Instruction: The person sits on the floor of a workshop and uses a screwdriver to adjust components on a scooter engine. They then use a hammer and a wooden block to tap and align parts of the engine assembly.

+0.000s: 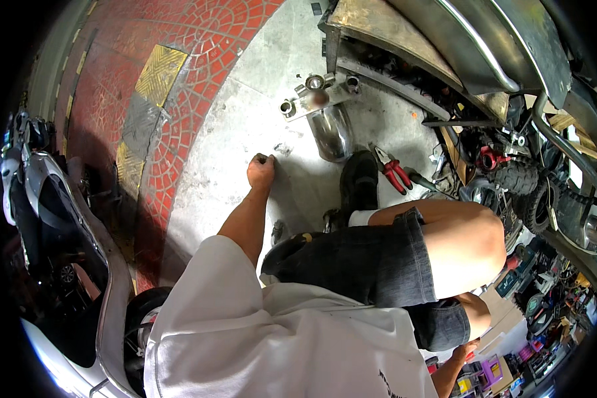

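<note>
My left hand (261, 171) is closed in a pinch just above the grey concrete floor. Something small and dark may be between its fingertips, too small to name. Beyond it lies a silver metal bracket (303, 108) with round clamp rings, like a motorcycle fork yoke. It touches a shiny, curved metal piece (333, 134) shaped like a fender. Red-handled pliers (393, 171) rest on the floor right of my black shoe (359, 186). My right hand (467, 349), low at the right beyond my knee, has curled fingers; what they hold, if anything, is unclear.
A worn bench (391, 33) with a cluttered shelf stands at the far right. Small knobbly tyres (516, 178) and loose parts crowd the right side. Red patterned paving (209, 60) borders the concrete at left, where a silver vehicle (109, 265) stands. A dark-handled tool (421, 180) lies beside the pliers.
</note>
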A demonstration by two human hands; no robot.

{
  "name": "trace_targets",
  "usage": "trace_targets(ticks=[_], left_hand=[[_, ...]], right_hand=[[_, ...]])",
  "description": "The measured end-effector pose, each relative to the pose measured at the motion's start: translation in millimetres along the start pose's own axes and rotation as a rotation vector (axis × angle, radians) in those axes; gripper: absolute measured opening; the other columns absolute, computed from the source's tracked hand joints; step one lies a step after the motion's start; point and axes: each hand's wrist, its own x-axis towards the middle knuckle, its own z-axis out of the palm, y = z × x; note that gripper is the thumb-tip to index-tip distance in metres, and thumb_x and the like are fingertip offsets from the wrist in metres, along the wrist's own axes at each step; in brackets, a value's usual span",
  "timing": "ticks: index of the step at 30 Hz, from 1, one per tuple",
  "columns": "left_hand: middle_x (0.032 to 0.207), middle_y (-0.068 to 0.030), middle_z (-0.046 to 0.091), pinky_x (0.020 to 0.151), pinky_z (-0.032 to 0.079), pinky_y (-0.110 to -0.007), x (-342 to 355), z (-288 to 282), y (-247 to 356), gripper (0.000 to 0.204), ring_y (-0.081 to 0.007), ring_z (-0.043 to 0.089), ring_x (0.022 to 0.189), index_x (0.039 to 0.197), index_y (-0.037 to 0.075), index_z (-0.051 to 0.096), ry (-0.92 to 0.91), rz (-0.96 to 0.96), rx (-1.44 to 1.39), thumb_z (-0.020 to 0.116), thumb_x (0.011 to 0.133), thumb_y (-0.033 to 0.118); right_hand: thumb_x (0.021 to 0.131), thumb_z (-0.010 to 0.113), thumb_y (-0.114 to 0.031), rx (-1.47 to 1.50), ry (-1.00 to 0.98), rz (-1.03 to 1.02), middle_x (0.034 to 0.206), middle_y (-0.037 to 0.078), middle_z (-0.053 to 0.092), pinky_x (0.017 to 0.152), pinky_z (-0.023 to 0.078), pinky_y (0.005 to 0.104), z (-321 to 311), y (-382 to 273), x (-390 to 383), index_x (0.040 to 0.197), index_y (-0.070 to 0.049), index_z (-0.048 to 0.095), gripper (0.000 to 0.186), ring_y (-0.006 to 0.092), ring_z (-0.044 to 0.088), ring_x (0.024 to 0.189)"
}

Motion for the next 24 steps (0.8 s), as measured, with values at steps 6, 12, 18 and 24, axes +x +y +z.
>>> trace_targets(ticks=[6,12,18,24], left_hand=[[0.093,-0.0153,0.075,0.084,0.054,-0.042,2.5,0.5,18.0,0.041,-0.0322,0.071,0.089,0.094,0.005,0.074,-0.061,-0.05,-0.054,0.074,0.088,0.045],[0.099,-0.0172,0.076,0.088,0.054,-0.041,9.9,-4.8,27.7,0.041,-0.0329,0.072,0.094,0.102,0.004,0.075,-0.129,-0.096,0.011,0.074,0.088,0.043],[0.078,-0.0082,0.069,0.068,0.05,-0.035,21.0,7.5,12.1,0.025,-0.0178,0.06,0.07,0.092,0.001,0.073,-0.143,-0.109,-0.16,0.077,0.088,0.025],[0.073,-0.0062,0.065,0.062,0.047,-0.036,27.9,19.2,-4.2,0.023,-0.0163,0.056,0.066,0.089,0.002,0.072,-0.099,-0.067,-0.217,0.075,0.089,0.024]], right_hand=[[0.104,0.056,-0.04,-0.103,0.031,-0.003,0.123,0.019,0.064,0.089,0.052,0.0412,-17.2,17.5,-5.5,0.13,0.003,0.056,0.05,0.0289,0.062,0.107],[0.102,0.059,-0.037,-0.169,0.041,0.016,0.119,0.02,0.064,0.084,0.051,0.0441,-7.4,6.3,-7.1,0.127,0.001,0.059,0.045,0.0307,0.062,0.103],[0.099,0.061,-0.034,-0.217,0.043,0.01,0.115,0.02,0.065,0.079,0.05,0.0471,-6.5,3.4,-8.4,0.123,-0.001,0.061,0.041,0.0325,0.063,0.098],[0.097,0.064,-0.031,-0.256,0.04,-0.004,0.111,0.02,0.065,0.074,0.049,0.0501,-3.9,3.8,-7.5,0.12,-0.003,0.063,0.037,0.0343,0.063,0.094]])
